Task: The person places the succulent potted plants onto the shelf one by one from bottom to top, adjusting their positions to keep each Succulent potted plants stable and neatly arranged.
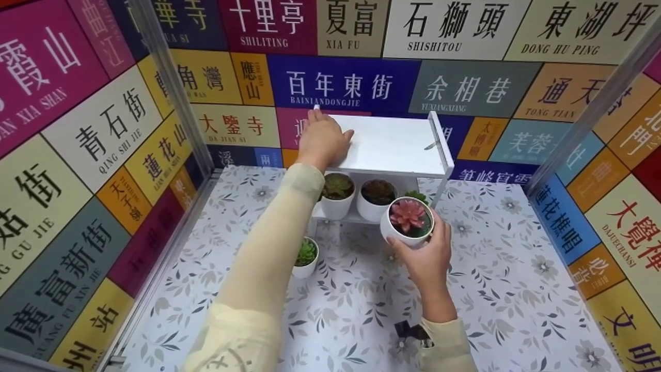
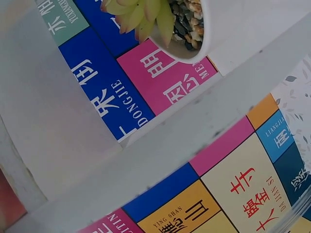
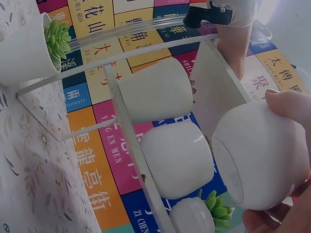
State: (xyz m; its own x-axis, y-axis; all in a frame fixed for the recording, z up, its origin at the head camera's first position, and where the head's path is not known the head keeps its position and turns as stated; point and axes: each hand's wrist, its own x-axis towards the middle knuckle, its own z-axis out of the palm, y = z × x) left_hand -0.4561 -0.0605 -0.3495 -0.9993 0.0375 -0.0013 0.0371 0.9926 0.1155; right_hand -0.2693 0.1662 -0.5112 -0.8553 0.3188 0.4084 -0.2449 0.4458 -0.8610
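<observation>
My right hand [image 1: 431, 253] holds a white pot [image 3: 260, 155] with a red succulent [image 1: 408, 214], tilted, in front of the right end of a small white two-tier shelf [image 1: 392, 144]. Thumb and fingers grip the pot's sides. At the shelf's left end, my left hand [image 1: 325, 139] holds the upper tier's edge, its thumb on the inner side. On the lower tier stand two potted succulents, one green [image 1: 338, 188] and one dark reddish [image 1: 378, 194]. A smaller green plant [image 3: 219, 208] beside them is partly hidden in the head view by the held pot.
A small white pot with a green succulent [image 1: 305, 253] stands on the floral tabletop [image 1: 351, 310], in front of the shelf's left end beside my left forearm. Colourful sign-printed panels [image 1: 341, 85] enclose the back and both sides. Clear strips [image 1: 175, 88] line the corners.
</observation>
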